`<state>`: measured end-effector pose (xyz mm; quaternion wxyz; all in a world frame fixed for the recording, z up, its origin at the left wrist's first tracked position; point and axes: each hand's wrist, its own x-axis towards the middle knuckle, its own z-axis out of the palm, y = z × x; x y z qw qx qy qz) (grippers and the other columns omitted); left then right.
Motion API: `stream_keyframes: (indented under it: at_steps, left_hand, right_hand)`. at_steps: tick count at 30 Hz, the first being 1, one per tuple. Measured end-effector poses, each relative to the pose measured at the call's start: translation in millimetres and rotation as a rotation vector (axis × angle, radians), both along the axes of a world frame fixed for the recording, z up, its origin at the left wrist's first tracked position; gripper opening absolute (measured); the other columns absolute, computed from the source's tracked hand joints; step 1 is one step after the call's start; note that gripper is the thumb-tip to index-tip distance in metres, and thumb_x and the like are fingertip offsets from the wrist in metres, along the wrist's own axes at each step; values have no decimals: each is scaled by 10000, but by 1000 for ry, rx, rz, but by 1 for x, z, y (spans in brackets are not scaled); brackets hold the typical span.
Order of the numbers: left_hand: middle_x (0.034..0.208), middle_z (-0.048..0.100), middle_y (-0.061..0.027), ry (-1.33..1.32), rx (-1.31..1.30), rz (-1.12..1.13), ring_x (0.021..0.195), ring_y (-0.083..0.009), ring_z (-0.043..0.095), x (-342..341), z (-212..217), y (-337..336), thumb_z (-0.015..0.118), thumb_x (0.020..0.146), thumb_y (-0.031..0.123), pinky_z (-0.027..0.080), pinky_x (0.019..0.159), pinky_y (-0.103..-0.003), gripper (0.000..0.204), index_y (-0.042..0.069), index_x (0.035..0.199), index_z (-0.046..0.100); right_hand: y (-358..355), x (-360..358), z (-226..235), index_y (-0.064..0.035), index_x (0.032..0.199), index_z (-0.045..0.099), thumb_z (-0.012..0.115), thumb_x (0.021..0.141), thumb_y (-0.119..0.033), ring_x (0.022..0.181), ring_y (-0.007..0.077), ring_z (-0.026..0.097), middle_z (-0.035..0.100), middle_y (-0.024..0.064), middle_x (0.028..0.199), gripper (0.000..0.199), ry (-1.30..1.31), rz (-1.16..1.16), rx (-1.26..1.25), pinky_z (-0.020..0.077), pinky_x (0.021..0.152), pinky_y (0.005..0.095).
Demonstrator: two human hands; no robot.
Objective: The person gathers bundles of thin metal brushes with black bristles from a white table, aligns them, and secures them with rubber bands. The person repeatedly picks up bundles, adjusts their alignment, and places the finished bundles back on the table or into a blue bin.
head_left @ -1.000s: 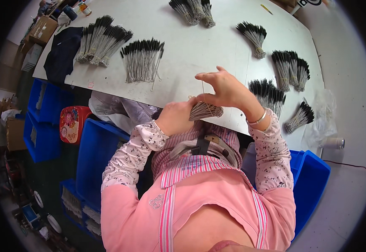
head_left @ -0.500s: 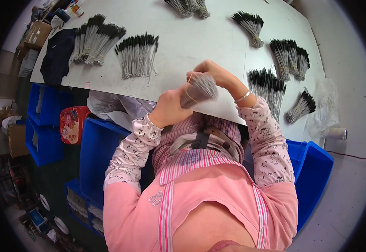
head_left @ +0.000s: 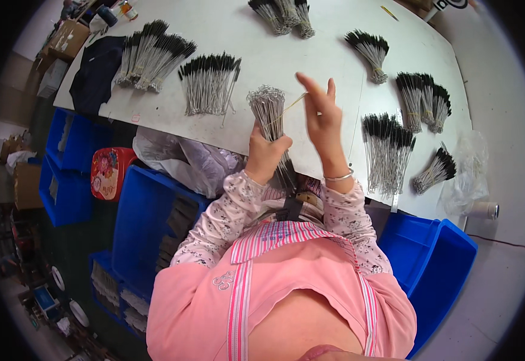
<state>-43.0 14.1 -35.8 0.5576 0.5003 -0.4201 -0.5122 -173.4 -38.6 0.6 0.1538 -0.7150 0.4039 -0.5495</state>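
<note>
My left hand (head_left: 267, 150) grips a thick bundle of thin wire brushes (head_left: 268, 111), held upright with the metal loop ends up, above the near edge of the white table (head_left: 310, 54). My right hand (head_left: 321, 114) is raised beside the bundle's top, fingers spread, and pulls a yellow rubber band (head_left: 288, 106) stretched from the bundle toward it. The lower, bristled end of the bundle runs down behind my left wrist toward my chest.
Several tied and loose bundles of black-tipped brushes lie on the table: a flat row (head_left: 209, 84) to the left, a bundle (head_left: 388, 150) to the right. A blue bin (head_left: 148, 222) stands at my lower left, another blue bin (head_left: 437, 265) at my right, a plastic bag (head_left: 184, 156) under the table edge.
I have lifted the bundle from in front of my chest up over the table edge and stood it upright. My right hand left the bundle and now stretches a rubber band.
</note>
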Motion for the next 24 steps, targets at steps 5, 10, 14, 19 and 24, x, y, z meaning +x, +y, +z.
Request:
stream_keyframes:
  at_steps: [5,10,14,19,24]
  left_hand:
    - [854,627,-124,-374,-67,98,731,-257,618,-2,1,-10,667,668,92,499,699,-362,533,6,1158,473]
    - [890,648,-188,-981,-58,-47,824,-395,629,9,14,-4,728,657,173,492,744,-476,626,114,1220,462]
    - [833,648,-150,-1257,-221,-219,792,-367,639,18,17,2,678,709,136,487,712,-472,487,145,1170,520]
    - [788,631,-120,-1439,-482,-413,771,-332,636,25,17,-4,670,681,98,487,709,-439,420,136,1090,584]
    - [826,648,-133,-1226,-665,-328,814,-315,647,35,34,-8,672,673,103,490,715,-416,401,109,1062,577]
  right_hand:
    - [-2,-12,-18,4,1204,576,785,666,-438,1045,295,632,654,169,1118,727,-179,111,267,318,1059,449]
    - [-7,-30,-7,83,1119,607,758,615,-607,1064,317,622,639,239,1103,867,-2,210,401,465,922,372]
    - [-3,-36,12,78,1075,634,748,601,-633,935,326,664,667,237,994,863,268,210,386,498,862,365]
    - [1,-24,15,47,968,681,739,649,-540,746,309,684,691,191,853,671,350,201,387,533,720,346]
    - [-28,-41,1,66,857,672,585,892,-236,709,154,670,679,129,713,316,333,321,752,517,653,275]
